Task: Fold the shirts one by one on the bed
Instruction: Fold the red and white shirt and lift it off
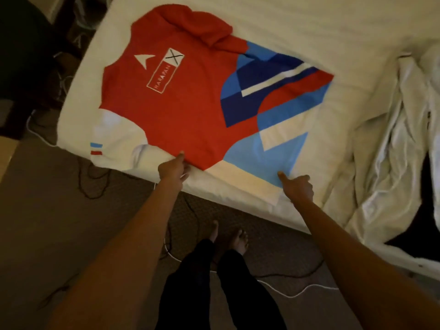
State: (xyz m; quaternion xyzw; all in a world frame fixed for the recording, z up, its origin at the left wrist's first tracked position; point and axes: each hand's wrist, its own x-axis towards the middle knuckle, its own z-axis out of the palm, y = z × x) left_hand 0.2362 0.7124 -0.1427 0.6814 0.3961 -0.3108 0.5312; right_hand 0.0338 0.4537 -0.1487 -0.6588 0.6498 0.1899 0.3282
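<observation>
Red cloth with blue and white blocks, the shirt [185, 103] lies spread on the bed [309, 32], its near side running along the bed's near edge. The left hand [172, 168] has its grip clenched on the red part of that near side, thumb on top and fingers curled under. The right hand [298, 188] looks to be grasping the pale blue and white part the same way, thumb laid on the cloth, though its fingers are partly hidden. Farther in, the body of the shirt is mostly flat. A white sleeve [112, 136] with two short stripes sticks out toward the bed's near left corner, and a red part at the far side is bunched and turned over on itself.

I judge the folding of this shirt barely begun: it is laid out and gripped, with no clean fold made. The sleeve and the bunched far part probably need tucking and smoothing. No other shirts show, folded or waiting, so how many remain cannot be told.

Nearest, bare feet [234, 239] stand on brown carpet [47, 210] among dark cables [95, 186] and a white cable [297, 292], a tripping risk. A crumpled white duvet [392, 139] heaps along the bed's right side, just beside the shirt, limiting room there.
</observation>
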